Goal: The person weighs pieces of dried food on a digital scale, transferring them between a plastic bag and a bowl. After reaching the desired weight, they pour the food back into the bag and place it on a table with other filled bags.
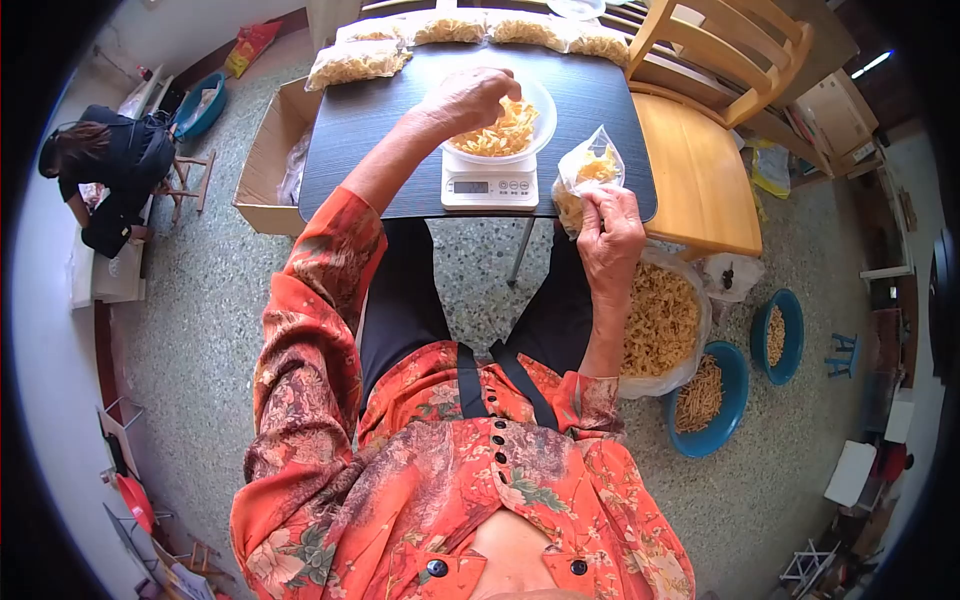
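My left hand [475,100] is over the left side of a white bowl [545,115] of yellowish dried pieces [500,135]. Its fingers are curled together, and what they hold, if anything, is hidden. Beneath the bowl is a white digital scale [490,188] at the near edge of the dark table [365,140]. My right hand [610,225] pinches a clear plastic bag [590,165], partly filled with similar pieces, beside the table's near right corner.
Several filled bags [450,27] line the table's far edge. A cardboard box [265,160] stands left, a wooden chair [700,165] right. Below right are a large bag of dried pieces [660,320] and blue basins [735,400]. Another person [120,160] sits far left.
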The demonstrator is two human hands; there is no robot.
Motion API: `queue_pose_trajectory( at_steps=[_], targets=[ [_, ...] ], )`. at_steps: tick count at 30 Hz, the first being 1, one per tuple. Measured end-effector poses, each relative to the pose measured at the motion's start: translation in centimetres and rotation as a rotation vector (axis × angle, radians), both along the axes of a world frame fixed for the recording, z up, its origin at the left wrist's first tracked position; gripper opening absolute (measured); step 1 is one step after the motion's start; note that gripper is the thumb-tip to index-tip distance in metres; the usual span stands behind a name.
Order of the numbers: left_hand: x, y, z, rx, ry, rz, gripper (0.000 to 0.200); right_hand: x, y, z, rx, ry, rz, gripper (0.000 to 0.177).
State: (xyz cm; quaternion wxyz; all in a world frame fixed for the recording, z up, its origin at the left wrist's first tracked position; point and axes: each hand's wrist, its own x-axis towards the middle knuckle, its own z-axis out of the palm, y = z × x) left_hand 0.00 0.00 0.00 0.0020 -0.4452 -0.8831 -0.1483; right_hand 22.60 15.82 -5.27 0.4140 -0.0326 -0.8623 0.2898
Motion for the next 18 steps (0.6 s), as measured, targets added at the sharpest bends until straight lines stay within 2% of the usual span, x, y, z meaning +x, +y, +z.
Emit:
queue_pose_trajectory(
  at_steps=[2, 6, 11, 15, 18],
  targets=[
    [-0.2, 0.3, -1.1, 0.003, 0.124, -0.074, 0.020, 0.1, 0.0, 0.1, -0.019, 0.000, -0.002, 0.012],
    [0.6, 0.3, -0.7, -0.124, 0.129, -0.008, 0.018, 0.2, -0.2, 0.3, -0.010, -0.005, -0.007, 0.012],
    [0.1, -0.7, -0.5, 0.017, 0.180, -0.061, 0.005, -0.1, -0.3, 0.2, -0.011, 0.010, -0.003, 0.013],
    [-0.2, -1.2, 0.1, 0.098, 0.244, -0.071, 0.006, -0.1, -0.2, -0.1, -0.021, 0.003, 0.001, 0.013],
    [-0.3, -1.7, 0.9, 0.338, 0.199, -0.011, 0.008, -0.4, 0.1, -0.1, -0.008, 0.011, 0.013, 0.013]
  ],
)
